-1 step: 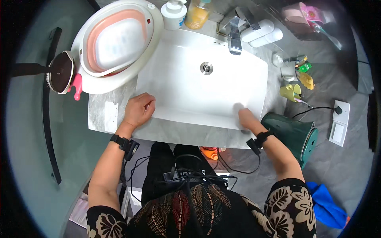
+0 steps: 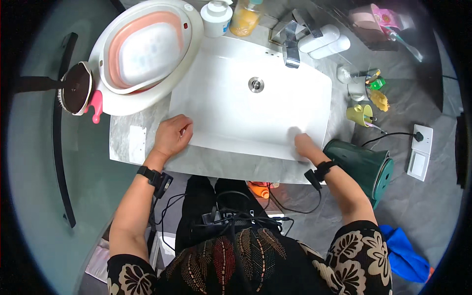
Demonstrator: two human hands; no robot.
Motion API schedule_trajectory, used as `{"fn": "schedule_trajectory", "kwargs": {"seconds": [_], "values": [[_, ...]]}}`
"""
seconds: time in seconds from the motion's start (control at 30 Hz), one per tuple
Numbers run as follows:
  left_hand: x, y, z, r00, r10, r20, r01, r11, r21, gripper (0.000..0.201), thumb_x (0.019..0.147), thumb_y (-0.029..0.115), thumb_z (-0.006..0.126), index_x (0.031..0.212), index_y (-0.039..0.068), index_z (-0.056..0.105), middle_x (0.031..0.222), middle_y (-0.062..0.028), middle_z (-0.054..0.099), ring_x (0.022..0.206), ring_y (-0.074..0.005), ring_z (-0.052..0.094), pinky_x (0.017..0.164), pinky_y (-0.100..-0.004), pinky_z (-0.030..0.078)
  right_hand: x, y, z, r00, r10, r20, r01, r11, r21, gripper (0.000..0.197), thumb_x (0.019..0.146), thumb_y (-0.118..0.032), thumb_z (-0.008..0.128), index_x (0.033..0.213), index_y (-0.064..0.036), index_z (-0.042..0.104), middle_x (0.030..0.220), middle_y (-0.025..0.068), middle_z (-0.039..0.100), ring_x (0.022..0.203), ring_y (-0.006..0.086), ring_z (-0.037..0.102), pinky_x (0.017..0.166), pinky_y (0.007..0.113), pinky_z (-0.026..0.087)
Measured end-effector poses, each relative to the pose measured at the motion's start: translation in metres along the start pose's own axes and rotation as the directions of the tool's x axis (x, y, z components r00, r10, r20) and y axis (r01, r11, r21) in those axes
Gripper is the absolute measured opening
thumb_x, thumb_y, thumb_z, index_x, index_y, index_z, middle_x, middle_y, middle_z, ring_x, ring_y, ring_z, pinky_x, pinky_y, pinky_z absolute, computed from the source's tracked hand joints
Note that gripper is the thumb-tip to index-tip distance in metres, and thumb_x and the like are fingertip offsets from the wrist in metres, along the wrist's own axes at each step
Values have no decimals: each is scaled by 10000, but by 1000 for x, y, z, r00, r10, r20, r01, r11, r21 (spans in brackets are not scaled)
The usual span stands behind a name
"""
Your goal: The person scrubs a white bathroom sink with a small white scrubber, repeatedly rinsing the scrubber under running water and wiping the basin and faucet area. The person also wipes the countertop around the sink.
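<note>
A white rectangular basin (image 2: 221,113) with a metal drain (image 2: 255,84) lies in front of me. At its near left corner, my left hand (image 2: 172,135) rests on the rim, its fingers curled in loosely and nothing seen in them. Over the near right rim is my right hand (image 2: 307,146), closed into a fist with its fingertips turned down and partly hidden. No object shows in it. A chrome faucet (image 2: 291,49) stands at the basin's far side. Each wrist wears a black strap with a small device.
A pink-and-white folding tub (image 2: 147,54) sits inside a larger white one at far left, near a round brush (image 2: 77,89). A soap pump bottle (image 2: 215,19) stands behind the basin. Rightward are a yellow cup (image 2: 360,114), a dark green bin (image 2: 359,164) and a socket (image 2: 421,152).
</note>
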State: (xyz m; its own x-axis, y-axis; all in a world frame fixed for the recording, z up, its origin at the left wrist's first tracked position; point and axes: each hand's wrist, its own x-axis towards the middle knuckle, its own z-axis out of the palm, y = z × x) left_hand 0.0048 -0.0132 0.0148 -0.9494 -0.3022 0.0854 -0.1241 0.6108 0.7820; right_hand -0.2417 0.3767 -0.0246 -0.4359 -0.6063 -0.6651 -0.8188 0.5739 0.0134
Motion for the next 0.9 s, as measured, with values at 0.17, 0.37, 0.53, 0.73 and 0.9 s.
{"fn": "schedule_trajectory", "kwargs": {"seconds": [0.17, 0.37, 0.53, 0.73, 0.9], "values": [[-3, -5, 2, 1000, 0, -8, 0, 1000, 12, 87, 775, 106, 569, 789, 30, 608, 699, -106, 579, 589, -273, 563, 549, -351, 450, 78, -103, -6, 911, -403, -92, 413, 890, 192, 155, 784, -175, 575, 840, -57, 658, 898, 169, 626, 883, 339, 565, 773, 451, 434], [-2, -6, 1, 1000, 4, -6, -4, 999, 54, 64, 762, 105, 581, 754, 46, 607, 689, -80, 593, 587, -255, 583, 535, -342, 462, 95, -197, -97, 837, -482, -258, 536, 631, 561, 181, 843, -131, 519, 877, 10, 627, 946, 183, 587, 943, 347, 554, 840, 389, 442], [1, -2, 2, 1000, 19, -4, -19, 1000, 9, 106, 780, 111, 560, 799, 25, 618, 706, -120, 585, 589, -293, 563, 541, -356, 450, 102, -39, -46, 801, -295, -521, 421, 896, 139, 97, 756, -74, 601, 826, -84, 668, 866, 117, 628, 861, 293, 590, 801, 375, 477], [1, -3, 2, 999, 21, 25, -22, 999, 41, 100, 776, 102, 556, 793, 21, 612, 693, -123, 577, 580, -289, 560, 532, -358, 446, 135, 66, -54, 501, 782, -371, -87, 472, 877, 281, 709, -177, 682, 937, -14, 660, 803, 115, 683, 708, 199, 648, 666, 311, 509], [7, -1, 4, 1000, 5, 30, -7, 999, 45, 85, 768, 107, 573, 768, 28, 603, 677, -101, 579, 560, -259, 567, 519, -347, 451, 216, 33, -55, 171, 968, -185, -29, 193, 981, 203, 698, -115, 654, 888, -44, 657, 809, 134, 670, 670, 230, 641, 600, 329, 502]]}}
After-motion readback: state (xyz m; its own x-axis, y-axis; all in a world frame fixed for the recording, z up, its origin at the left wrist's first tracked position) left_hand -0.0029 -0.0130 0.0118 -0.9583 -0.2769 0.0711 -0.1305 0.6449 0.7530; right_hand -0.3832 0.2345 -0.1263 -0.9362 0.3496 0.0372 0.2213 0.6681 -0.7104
